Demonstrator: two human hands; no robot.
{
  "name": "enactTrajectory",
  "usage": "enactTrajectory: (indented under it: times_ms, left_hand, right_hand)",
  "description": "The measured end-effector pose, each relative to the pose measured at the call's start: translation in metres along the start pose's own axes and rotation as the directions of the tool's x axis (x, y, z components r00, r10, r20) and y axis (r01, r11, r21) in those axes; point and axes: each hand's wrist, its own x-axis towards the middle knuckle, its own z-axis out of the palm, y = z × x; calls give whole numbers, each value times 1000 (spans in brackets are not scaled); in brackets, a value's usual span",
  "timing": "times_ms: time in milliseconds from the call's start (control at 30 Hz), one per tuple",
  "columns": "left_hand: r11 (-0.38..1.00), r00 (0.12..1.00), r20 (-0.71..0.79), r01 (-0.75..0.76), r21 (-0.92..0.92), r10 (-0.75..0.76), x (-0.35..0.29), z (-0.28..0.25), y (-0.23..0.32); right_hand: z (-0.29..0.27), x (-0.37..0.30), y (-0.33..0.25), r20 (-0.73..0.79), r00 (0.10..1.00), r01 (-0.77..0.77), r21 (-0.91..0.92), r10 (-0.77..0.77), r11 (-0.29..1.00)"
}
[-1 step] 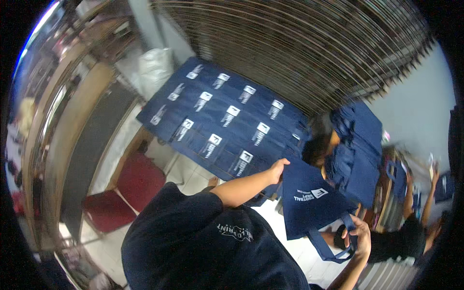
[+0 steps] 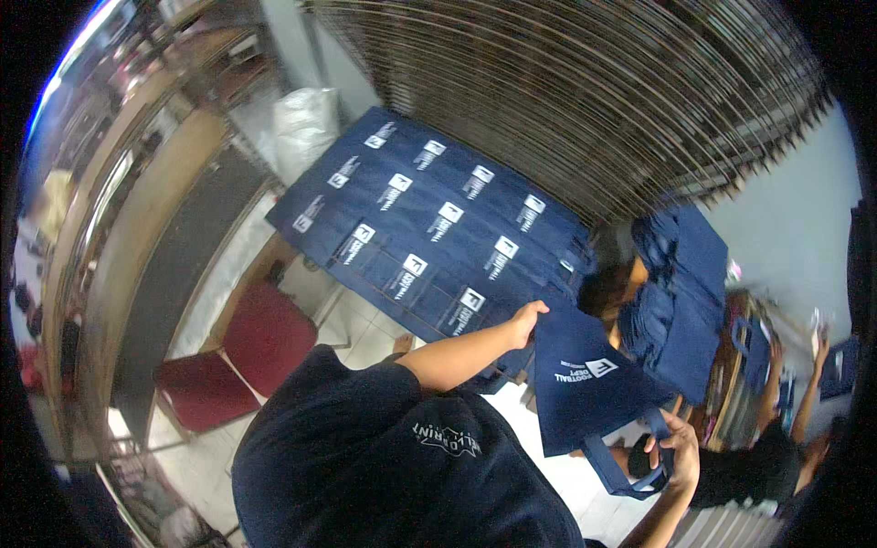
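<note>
A navy tote bag [image 2: 589,388] with a white print hangs stretched between my two hands in front of my body. My left hand [image 2: 527,322] is closed on its upper left corner, thumb on top. At the lower right, the fingers of my right hand [image 2: 678,449] are curled round the bag's looped handles [image 2: 614,475]. Beyond my left hand, several flat navy tote bags [image 2: 448,222] with white prints lie in rows on a table, whose surface they cover.
Folded navy bags [image 2: 681,301] are piled to the right of the table. A slatted rack [image 2: 585,91] rises behind it. Red chairs [image 2: 274,338] stand at left, near a white sack [image 2: 306,132]. At far right, another person [image 2: 740,466] reaches up with both arms.
The view has shifted slightly, so the table and its bags appear a little lower and farther right. My hands keep the same hold on the tote bag.
</note>
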Motion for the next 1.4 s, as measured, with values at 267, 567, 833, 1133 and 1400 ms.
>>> enactTrajectory:
  times_ms: [267, 567, 833, 1133, 1400]
  left_hand:
    - [847, 818, -224, -495, 192, 529, -102, -150, 138]
    - [806, 608, -529, -436, 400, 591, -190, -370, 202]
    - [839, 549, -658, -479, 257, 515, -179, -497, 239]
    - [907, 509, -771, -364, 211, 383, -145, -547, 253]
    - [909, 382, -851, -348, 229, 361, -122, -574, 238]
  right_hand:
    - [42, 152, 66, 181, 980, 149, -369, -86, 917]
    - [263, 314, 108, 313, 946, 304, -761, -85, 573]
    - [406, 377, 129, 188, 977, 213, -816, -102, 538]
    - [453, 402, 168, 90, 995, 95, -843, -36, 530]
    - [462, 411, 177, 30, 1000, 25, -811, -1, 585]
